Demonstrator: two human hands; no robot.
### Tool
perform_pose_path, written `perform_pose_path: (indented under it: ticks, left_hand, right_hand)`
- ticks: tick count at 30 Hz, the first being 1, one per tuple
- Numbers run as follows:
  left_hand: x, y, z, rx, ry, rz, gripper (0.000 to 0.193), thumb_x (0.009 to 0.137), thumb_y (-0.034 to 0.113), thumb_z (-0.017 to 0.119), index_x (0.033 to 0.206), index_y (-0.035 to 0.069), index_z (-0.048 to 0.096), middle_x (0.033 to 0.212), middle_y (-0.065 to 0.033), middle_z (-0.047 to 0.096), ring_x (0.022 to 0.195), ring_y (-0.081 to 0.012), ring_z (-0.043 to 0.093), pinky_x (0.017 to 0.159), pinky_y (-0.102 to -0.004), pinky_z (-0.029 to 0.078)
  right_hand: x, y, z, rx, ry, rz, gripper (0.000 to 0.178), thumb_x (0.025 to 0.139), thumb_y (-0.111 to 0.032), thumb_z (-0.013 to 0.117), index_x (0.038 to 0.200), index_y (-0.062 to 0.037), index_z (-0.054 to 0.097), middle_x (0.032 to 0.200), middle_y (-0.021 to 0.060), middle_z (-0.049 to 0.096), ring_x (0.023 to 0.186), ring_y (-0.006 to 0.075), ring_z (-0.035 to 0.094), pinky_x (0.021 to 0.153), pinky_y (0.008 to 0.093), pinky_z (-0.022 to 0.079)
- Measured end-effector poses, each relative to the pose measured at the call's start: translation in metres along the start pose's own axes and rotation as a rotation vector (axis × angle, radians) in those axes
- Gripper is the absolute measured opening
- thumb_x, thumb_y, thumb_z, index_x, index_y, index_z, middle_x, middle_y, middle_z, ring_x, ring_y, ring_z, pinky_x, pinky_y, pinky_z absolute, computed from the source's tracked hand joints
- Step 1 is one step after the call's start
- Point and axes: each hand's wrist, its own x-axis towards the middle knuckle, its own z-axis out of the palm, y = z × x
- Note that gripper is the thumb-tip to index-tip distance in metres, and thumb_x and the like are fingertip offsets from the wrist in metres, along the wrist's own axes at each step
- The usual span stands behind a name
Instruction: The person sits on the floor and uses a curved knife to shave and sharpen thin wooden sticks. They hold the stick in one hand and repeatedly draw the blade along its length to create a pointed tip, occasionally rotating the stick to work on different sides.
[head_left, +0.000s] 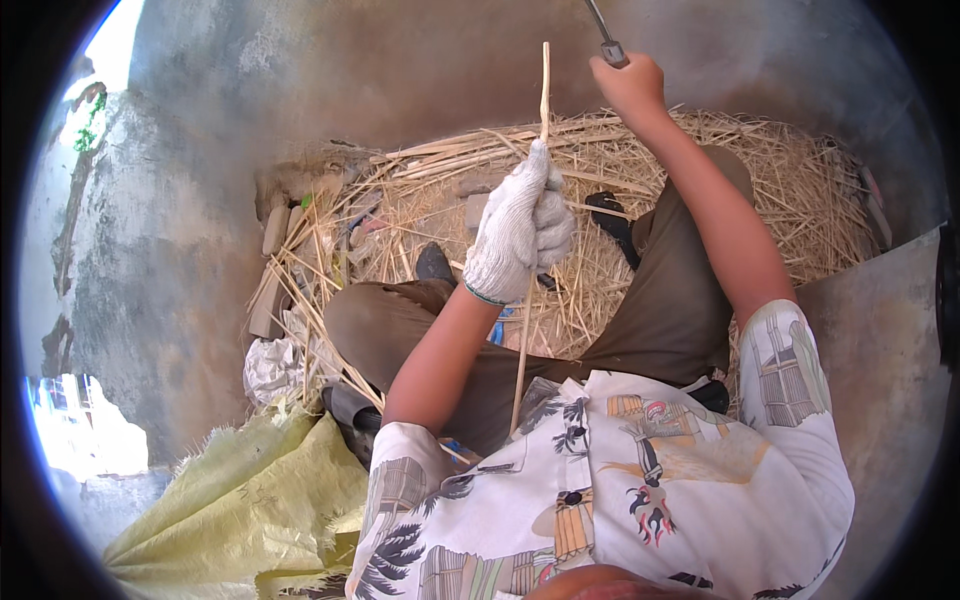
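While you sat cross-legged on the floor, your left hand [520,225], in a white knitted glove, was closed around a long thin bamboo strip [543,90], holding it nearly upright in front of you; its upper end rose above the glove and its lower end ran down toward your lap. Your right hand [632,85], bare and raised with the arm stretched out, was clenched on the handle of a metal tool [603,35], whose far end ran out of the picture at the top. That tool stood just beside the tip of the strip, though I cannot tell whether they touched.

Around your knees lay a thick heap of straw-coloured shavings [780,170] and split slivers, spreading across the floor ahead of you. A black sandal [610,215] lay in the shavings just past your right knee. To your left a few short cut wood pieces [272,270] lay at the edge of the heap, with a crumpled white bag [268,368] near them and a yellow woven sack [240,500] beside your hip. A grey sheet [880,350] lay on your right.

The floor [170,300] was bare, stained concrete, brightly lit at the left rim.
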Motion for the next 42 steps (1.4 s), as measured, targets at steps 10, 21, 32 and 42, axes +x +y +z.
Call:
perform_pose_path:
  ticks: [10,21,32,42]
  left_hand:
    - [0.004,0.006,-0.016,-0.072,0.060,-0.026,0.038,0.106,0.049,0.054,0.100,0.012,0.059,0.061,0.0089,0.033,0.045,-0.0036,0.028,0.038,-0.0203,0.021]
    - [0.008,0.002,-0.016,0.051,0.275,0.090,0.040,0.107,0.050,0.052,0.087,0.015,0.053,0.055,0.0074,0.031,0.039,-0.0056,0.026,0.035,-0.0240,0.017]
    - [0.005,0.004,-0.016,0.023,0.231,0.117,0.037,0.107,0.046,0.055,0.089,0.014,0.054,0.057,0.0084,0.034,0.040,-0.0043,0.029,0.035,-0.0225,0.020]
    - [-0.006,0.019,-0.014,0.003,0.176,0.075,0.038,0.108,0.048,0.050,0.093,0.014,0.058,0.057,0.0099,0.029,0.039,-0.0030,0.023,0.033,-0.0213,0.017]
  right_hand:
    - [-0.027,-0.006,0.014,-0.409,-0.141,-0.413,0.021,0.081,-0.035,0.073,0.082,-0.0142,0.072,0.073,0.0110,0.071,0.073,0.0336,0.072,0.066,0.0467,0.056]
    - [-0.021,0.004,0.036,-0.548,-0.108,-0.687,0.019,0.071,-0.026,0.076,0.079,-0.0121,0.067,0.068,0.0105,0.069,0.067,0.0345,0.069,0.061,0.0464,0.055]
    - [-0.015,-0.009,0.041,-0.605,-0.132,-0.543,0.019,0.073,-0.029,0.075,0.082,-0.0129,0.071,0.074,0.0101,0.072,0.071,0.0347,0.072,0.065,0.0471,0.057]
    - [0.050,0.006,-0.011,-0.022,0.139,0.208,0.029,0.083,-0.034,0.066,0.086,-0.0071,0.076,0.082,0.0119,0.075,0.077,0.0304,0.073,0.072,0.0420,0.056]
